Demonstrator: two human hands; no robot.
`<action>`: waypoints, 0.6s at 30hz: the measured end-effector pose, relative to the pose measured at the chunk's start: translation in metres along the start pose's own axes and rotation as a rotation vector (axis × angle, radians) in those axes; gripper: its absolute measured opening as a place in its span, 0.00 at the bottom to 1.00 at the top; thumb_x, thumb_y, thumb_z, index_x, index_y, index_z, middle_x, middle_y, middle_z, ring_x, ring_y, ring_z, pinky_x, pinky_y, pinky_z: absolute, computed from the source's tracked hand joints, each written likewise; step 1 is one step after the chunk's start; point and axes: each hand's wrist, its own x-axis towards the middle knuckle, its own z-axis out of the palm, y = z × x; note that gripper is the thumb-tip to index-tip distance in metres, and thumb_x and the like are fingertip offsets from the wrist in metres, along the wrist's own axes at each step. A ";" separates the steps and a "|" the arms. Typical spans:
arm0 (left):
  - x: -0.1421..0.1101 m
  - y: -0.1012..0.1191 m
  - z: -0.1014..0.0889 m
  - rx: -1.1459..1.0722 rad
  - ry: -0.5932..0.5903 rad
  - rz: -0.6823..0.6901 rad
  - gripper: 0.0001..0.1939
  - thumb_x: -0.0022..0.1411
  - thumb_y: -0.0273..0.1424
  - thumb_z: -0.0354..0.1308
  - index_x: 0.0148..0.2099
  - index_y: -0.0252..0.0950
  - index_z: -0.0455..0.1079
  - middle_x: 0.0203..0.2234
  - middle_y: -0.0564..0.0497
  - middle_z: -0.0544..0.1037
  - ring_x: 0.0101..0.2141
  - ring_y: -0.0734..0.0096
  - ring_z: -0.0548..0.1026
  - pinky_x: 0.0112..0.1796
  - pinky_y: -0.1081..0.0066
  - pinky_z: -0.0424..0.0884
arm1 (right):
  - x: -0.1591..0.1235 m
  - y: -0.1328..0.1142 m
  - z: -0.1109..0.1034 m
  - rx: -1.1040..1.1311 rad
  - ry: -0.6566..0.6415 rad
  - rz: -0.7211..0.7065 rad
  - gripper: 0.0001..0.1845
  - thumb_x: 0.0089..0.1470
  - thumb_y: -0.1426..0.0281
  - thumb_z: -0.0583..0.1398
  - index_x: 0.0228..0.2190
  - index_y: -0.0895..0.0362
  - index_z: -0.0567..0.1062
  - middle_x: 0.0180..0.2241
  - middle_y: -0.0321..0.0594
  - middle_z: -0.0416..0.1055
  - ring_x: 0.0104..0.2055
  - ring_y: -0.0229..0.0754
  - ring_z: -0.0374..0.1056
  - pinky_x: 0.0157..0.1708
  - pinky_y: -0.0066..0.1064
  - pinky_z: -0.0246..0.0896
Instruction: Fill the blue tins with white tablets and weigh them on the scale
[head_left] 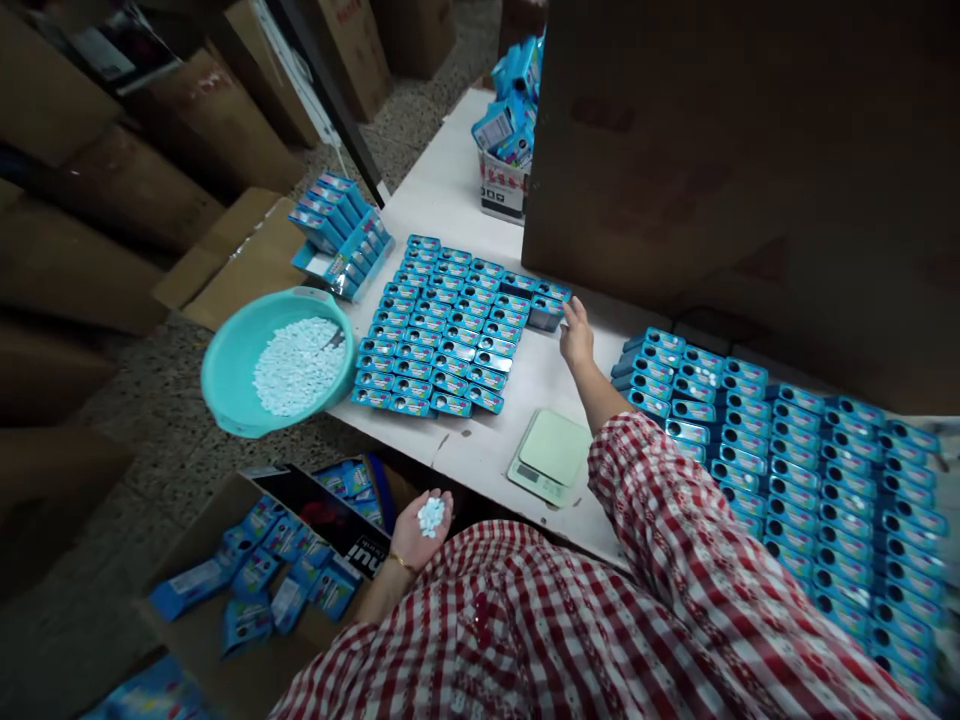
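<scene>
Cupped palm-up near my body, my left hand [422,528] holds a small heap of pale blue-white pellets [431,517]. Out over the table, my right hand [577,335] has its fingers closed at the right edge of a small blue box [546,314], at the end of a block of similar boxes [431,325]. These boxes stand in close rows, each with a dark round hole on its top face. Left of them, a turquoise basin [225,370] contains many more pellets and what looks like a scoop, partly buried.
A kitchen scale [553,452] lies near the table's front edge. More blue boxes [799,470] fill the right side. A large cardboard carton [720,190] walls off the back. Blue packs lie in an open carton [187,530] below left. Other boxes [341,235] stand beyond the basin.
</scene>
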 end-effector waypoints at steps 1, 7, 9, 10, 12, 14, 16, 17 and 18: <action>0.002 0.001 0.001 0.012 0.005 -0.001 0.09 0.61 0.25 0.46 0.30 0.32 0.66 0.24 0.47 0.75 0.25 0.72 0.76 0.23 0.75 0.73 | -0.012 0.010 -0.009 -0.012 0.034 -0.022 0.26 0.50 0.77 0.47 0.52 0.57 0.63 0.58 0.45 0.54 0.57 0.42 0.54 0.51 0.35 0.56; 0.012 -0.002 0.022 0.108 -0.020 -0.049 0.09 0.60 0.24 0.46 0.31 0.32 0.67 0.24 0.46 0.75 0.27 0.70 0.76 0.23 0.74 0.74 | -0.131 0.088 -0.094 -0.308 0.132 -0.023 0.18 0.53 0.67 0.50 0.44 0.57 0.71 0.46 0.49 0.65 0.48 0.49 0.59 0.46 0.44 0.56; 0.012 -0.006 0.033 0.144 -0.029 -0.064 0.09 0.59 0.24 0.47 0.30 0.32 0.67 0.23 0.46 0.75 0.27 0.69 0.76 0.23 0.74 0.74 | -0.154 0.103 -0.108 -0.434 0.038 -0.023 0.17 0.53 0.66 0.52 0.43 0.55 0.72 0.46 0.48 0.65 0.46 0.50 0.58 0.42 0.42 0.55; 0.011 -0.009 0.038 0.161 -0.037 -0.069 0.09 0.59 0.23 0.47 0.30 0.31 0.67 0.23 0.46 0.75 0.27 0.69 0.76 0.24 0.73 0.74 | -0.159 0.107 -0.110 -0.489 -0.021 -0.035 0.16 0.52 0.66 0.53 0.42 0.54 0.72 0.46 0.48 0.65 0.46 0.51 0.58 0.41 0.41 0.54; 0.009 -0.016 0.045 0.184 -0.062 -0.074 0.09 0.59 0.23 0.47 0.30 0.31 0.68 0.23 0.46 0.75 0.27 0.69 0.76 0.24 0.73 0.74 | -0.159 0.108 -0.109 -0.575 -0.099 -0.059 0.14 0.52 0.68 0.53 0.41 0.54 0.73 0.46 0.48 0.65 0.45 0.51 0.57 0.40 0.41 0.52; 0.005 -0.021 0.047 0.191 -0.097 -0.076 0.10 0.59 0.24 0.47 0.30 0.31 0.68 0.23 0.46 0.75 0.27 0.69 0.76 0.25 0.73 0.74 | -0.156 0.102 -0.106 -0.620 -0.117 -0.092 0.12 0.53 0.71 0.52 0.36 0.55 0.74 0.47 0.47 0.64 0.46 0.51 0.55 0.41 0.41 0.50; 0.002 -0.026 0.045 0.195 -0.114 -0.082 0.10 0.60 0.24 0.46 0.29 0.31 0.68 0.23 0.45 0.75 0.28 0.70 0.76 0.25 0.73 0.74 | -0.157 0.089 -0.107 -0.624 -0.121 -0.158 0.12 0.54 0.73 0.51 0.34 0.55 0.74 0.49 0.46 0.63 0.49 0.51 0.53 0.43 0.41 0.49; 0.001 -0.027 0.043 0.197 -0.115 -0.083 0.11 0.60 0.24 0.46 0.29 0.31 0.67 0.23 0.45 0.75 0.28 0.70 0.76 0.25 0.74 0.74 | -0.161 0.079 -0.109 -0.613 -0.136 -0.211 0.12 0.54 0.74 0.51 0.34 0.55 0.74 0.50 0.46 0.62 0.50 0.51 0.52 0.44 0.42 0.48; 0.000 -0.029 0.040 0.198 -0.113 -0.083 0.11 0.60 0.25 0.46 0.29 0.31 0.67 0.24 0.45 0.75 0.28 0.70 0.76 0.24 0.74 0.73 | -0.167 0.067 -0.111 -0.596 -0.164 -0.273 0.13 0.54 0.75 0.51 0.35 0.55 0.74 0.50 0.46 0.62 0.50 0.51 0.52 0.45 0.42 0.48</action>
